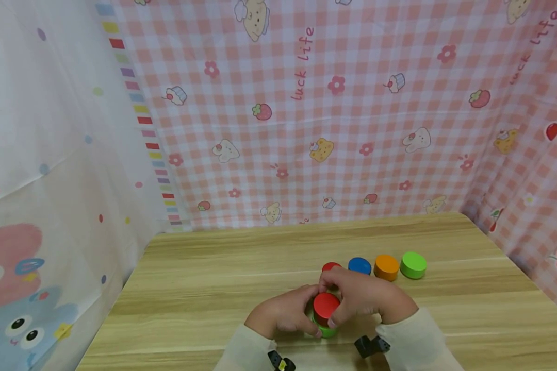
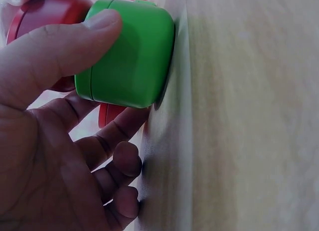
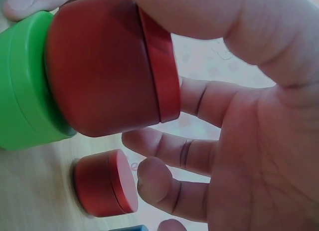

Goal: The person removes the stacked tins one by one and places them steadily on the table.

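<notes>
A red round lidded tin (image 1: 327, 304) stands on top of a green lidded tin (image 2: 132, 54), whose base meets the wooden table. My left hand (image 1: 285, 312) grips the green tin low down, thumb on its near side and fingers behind it. From the other side my right hand (image 1: 364, 292) holds the red tin between thumb and fingers. In the right wrist view the red tin's body (image 3: 99, 66) meets the green tin's lid (image 3: 40, 81), slightly off line. Some fingers of the right hand are spread away from the tin.
Behind the hands, a second red tin (image 3: 97, 186) stands on the table (image 1: 204, 278). To its right are a blue tin (image 1: 359, 266), an orange tin (image 1: 387, 268) and another green tin (image 1: 413, 266) in a row. A pink checked cloth (image 1: 278, 134) hangs behind the table.
</notes>
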Tool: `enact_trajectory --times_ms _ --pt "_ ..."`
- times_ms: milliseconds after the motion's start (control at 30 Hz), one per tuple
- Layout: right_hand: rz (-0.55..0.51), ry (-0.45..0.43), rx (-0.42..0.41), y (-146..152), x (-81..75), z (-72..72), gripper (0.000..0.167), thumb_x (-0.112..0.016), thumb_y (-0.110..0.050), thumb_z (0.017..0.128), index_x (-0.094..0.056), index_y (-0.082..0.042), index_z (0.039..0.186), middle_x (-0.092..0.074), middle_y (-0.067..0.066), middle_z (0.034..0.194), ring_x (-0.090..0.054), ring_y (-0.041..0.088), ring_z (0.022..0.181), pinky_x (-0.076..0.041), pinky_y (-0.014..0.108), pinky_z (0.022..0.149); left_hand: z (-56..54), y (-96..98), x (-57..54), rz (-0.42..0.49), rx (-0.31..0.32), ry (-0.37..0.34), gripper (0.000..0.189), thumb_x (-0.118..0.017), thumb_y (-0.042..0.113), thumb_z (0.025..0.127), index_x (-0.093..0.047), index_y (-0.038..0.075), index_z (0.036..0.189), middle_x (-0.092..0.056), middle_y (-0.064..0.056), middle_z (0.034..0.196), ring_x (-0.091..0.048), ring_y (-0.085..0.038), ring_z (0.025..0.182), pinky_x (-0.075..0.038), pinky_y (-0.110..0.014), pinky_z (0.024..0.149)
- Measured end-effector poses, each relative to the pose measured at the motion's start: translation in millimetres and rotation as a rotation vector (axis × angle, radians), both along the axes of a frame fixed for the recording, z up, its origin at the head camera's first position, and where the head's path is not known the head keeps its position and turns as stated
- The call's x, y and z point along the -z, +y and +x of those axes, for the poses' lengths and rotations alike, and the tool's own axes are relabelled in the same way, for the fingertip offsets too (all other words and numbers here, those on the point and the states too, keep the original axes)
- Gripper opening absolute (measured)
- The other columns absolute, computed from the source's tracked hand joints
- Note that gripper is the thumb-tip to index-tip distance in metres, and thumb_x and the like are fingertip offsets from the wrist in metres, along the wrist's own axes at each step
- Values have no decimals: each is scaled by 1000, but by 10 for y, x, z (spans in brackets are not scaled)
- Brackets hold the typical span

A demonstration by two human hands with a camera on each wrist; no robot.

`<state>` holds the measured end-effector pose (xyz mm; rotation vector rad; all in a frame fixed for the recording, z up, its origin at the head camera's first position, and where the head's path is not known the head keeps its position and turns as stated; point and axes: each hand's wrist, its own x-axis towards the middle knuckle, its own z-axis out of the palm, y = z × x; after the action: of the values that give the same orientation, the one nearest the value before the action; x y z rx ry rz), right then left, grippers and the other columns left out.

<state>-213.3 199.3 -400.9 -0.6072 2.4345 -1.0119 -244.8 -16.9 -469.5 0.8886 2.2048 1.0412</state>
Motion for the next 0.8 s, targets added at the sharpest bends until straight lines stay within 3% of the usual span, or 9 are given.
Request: enact_trajectory --times_ms 233,533,800 --pt "-21 26 -8 38 -10 -1 45 -94 -10 72 -61 -19 103 -57 4 113 -56 26 100 -54 35 79 -1 -2 -2 -4 15 35 83 -91 13 76 -52 24 148 -54 14 140 -45 -5 134 -32 -36 122" --pt "-54 70 -36 79 -15 -32 43 -93 -10 72 -61 -17 101 -59 4 109 -54 26 98 -51 34 76 16 2 -29 -38 -1 81 67 -92 16 75 -59 24 133 -56 15 128 -49 -3 125 -36 -31 118" --pt "-55 55 -6 129 -57 -24 40 -91 -12 75 -63 -15 102 -59 8 116 -57 24 79 -50 31 68 8 -6 -19 -36 1 68 69 -91 16 75 -59 24 135 -56 15 128 -50 -3 123 -36 -32 118"
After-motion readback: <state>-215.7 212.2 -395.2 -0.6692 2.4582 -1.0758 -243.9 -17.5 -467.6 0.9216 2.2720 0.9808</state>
